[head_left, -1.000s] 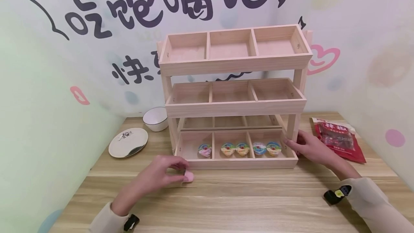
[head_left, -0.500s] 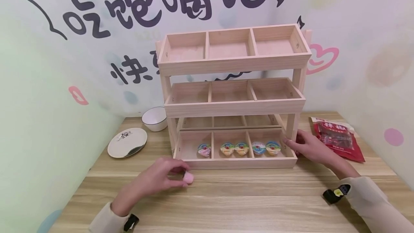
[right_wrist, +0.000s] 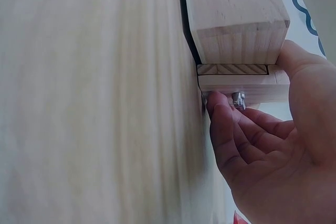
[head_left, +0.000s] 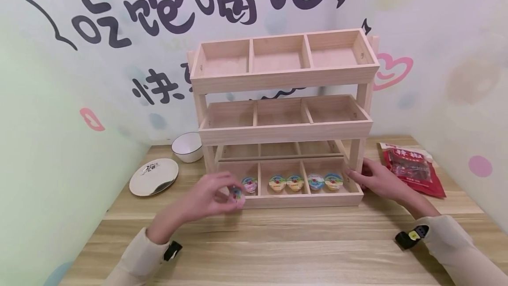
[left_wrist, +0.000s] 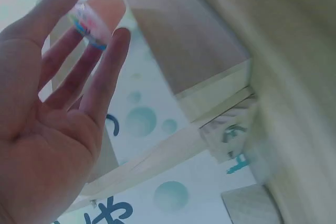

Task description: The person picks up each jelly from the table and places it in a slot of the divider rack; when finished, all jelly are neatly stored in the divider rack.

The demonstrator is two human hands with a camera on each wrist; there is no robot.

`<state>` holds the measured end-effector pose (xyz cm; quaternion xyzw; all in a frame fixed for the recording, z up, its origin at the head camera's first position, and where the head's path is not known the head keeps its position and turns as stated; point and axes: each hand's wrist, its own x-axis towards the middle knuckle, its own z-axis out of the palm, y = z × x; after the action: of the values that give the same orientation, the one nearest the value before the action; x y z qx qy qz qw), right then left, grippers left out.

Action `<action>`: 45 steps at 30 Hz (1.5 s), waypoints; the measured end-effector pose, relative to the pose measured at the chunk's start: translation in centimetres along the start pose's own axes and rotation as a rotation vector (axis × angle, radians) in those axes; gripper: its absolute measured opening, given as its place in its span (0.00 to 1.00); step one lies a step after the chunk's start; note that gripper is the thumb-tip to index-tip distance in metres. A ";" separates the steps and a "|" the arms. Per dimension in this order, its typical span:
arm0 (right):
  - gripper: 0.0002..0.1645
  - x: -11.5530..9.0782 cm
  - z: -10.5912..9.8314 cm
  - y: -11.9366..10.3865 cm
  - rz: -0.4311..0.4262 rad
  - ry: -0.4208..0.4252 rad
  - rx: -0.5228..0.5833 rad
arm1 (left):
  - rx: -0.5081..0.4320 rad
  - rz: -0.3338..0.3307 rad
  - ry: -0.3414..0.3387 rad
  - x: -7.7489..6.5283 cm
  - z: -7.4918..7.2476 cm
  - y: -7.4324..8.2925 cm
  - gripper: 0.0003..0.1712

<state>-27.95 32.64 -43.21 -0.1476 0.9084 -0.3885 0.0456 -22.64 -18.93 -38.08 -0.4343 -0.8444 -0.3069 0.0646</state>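
Note:
My left hand (head_left: 202, 197) pinches a small pink jelly cup (head_left: 238, 197) between thumb and fingers, at the front left corner of the wooden rack (head_left: 285, 132). In the left wrist view the jelly cup (left_wrist: 107, 9) is tilted, its printed lid turned to the fingers. Several jelly cups lie in the rack's bottom tier: one pink-lidded cup (head_left: 249, 185) on the left, two yellow ones (head_left: 294, 183) in the middle, a blue one (head_left: 315, 182) and another beside it on the right. My right hand (head_left: 381, 181) grips the rack's lower right end, fingertips near a metal bolt (right_wrist: 239, 100).
The rack's upper two tiers hold nothing. A white bowl (head_left: 187, 149) and a patterned plate (head_left: 154, 177) stand left of the rack. A red food packet (head_left: 412, 169) lies on the right. The wooden table (head_left: 301, 246) meets printed walls behind and at both sides.
My left hand has lifted the pink jelly cup from the table in front of the rack, up to the bottom tier's front edge, turning its lid into view. The right hand stays put.

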 end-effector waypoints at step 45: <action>0.44 0.2 -0.1 0.5 0.032 -0.027 0.002 | 0.313 -0.310 -0.056 3.2 1.3 -2.7 0.17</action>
<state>-28.30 32.98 -43.48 -0.1382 0.9096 -0.3865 0.0640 -26.44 -17.12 -39.19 -0.2921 -0.9399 -0.1661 0.0600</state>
